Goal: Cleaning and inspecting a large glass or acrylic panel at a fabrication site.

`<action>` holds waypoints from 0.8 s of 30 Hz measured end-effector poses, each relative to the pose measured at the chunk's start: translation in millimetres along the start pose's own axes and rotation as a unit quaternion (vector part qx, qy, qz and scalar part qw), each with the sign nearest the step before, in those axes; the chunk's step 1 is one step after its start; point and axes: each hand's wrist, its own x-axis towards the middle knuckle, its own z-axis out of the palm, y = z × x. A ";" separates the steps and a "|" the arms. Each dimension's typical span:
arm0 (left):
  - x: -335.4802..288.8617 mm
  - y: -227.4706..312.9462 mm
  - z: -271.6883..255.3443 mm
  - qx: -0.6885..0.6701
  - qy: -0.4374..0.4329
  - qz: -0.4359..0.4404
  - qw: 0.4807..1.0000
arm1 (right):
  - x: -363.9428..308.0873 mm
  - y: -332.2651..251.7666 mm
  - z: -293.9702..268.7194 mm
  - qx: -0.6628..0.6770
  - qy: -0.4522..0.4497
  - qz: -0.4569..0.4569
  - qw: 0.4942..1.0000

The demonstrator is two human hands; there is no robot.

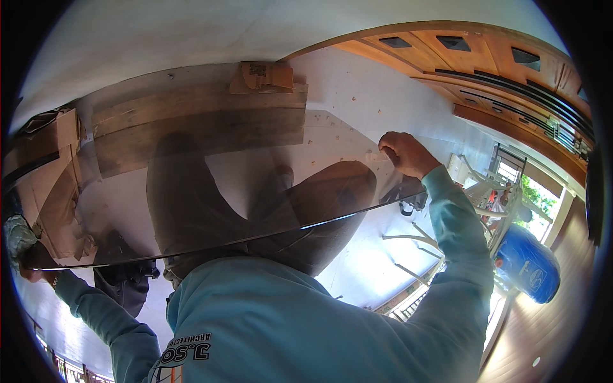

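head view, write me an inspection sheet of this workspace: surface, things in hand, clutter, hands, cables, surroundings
Surface: smooth pale floor, small brown specks scattered on it.
Things in hand: large dark-tinted transparent sheet, held across the person's legs, which show through it.
Clutter: flat brown wooden boards; small brown cardboard piece at their far edge; larger brown cardboard at far left.
Hands: left hand grips the sheet's left end; right hand, fingers curled, at its right edge.
Cables: nothing seen.
Surroundings: orange-brown wooden panelling with dark diamond-shaped insets; rounded blue container at right.
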 end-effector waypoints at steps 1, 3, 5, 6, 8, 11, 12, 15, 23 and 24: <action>-61.8 76.3 30.2 0.045 0.030 0.012 0.998 | -18.5 1.1 -7.3 -0.021 -0.023 0.063 0.998; 17.3 -34.3 10.3 -0.010 -0.016 -0.004 1.000 | 9.3 1.2 2.6 0.054 -0.013 0.028 0.998; 9.8 -55.9 16.9 -0.017 -0.016 -0.004 1.000 | 6.9 8.8 4.5 0.107 -0.015 0.056 0.993; 3.5 -52.4 21.0 -0.013 -0.014 -0.002 1.000 | 2.6 11.1 0.7 0.247 -0.028 0.131 0.960; -10.3 -43.4 28.5 -0.003 -0.011 0.002 1.000 | -4.7 21.6 -1.0 0.379 -0.037 0.207 0.901; -18.5 -37.0 34.4 0.007 -0.010 0.005 1.000 | -6.2 31.9 4.0 0.270 -0.058 0.024 0.961; -16.6 -35.8 35.1 0.010 -0.012 0.005 1.000 | -3.7 27.4 1.9 0.255 -0.055 0.013 0.965; -10.3 -36.0 33.4 0.006 -0.017 0.003 1.000 | 2.8 17.9 9.3 0.239 -0.034 0.037 0.970; -4.6 -39.5 24.5 -0.034 -0.023 -0.002 0.999 | 19.1 25.3 17.8 0.266 -0.012 0.121 0.956; -3.1 -42.2 24.5 -0.039 -0.026 -0.002 0.999 | 22.3 26.7 16.0 0.330 0.003 0.180 0.927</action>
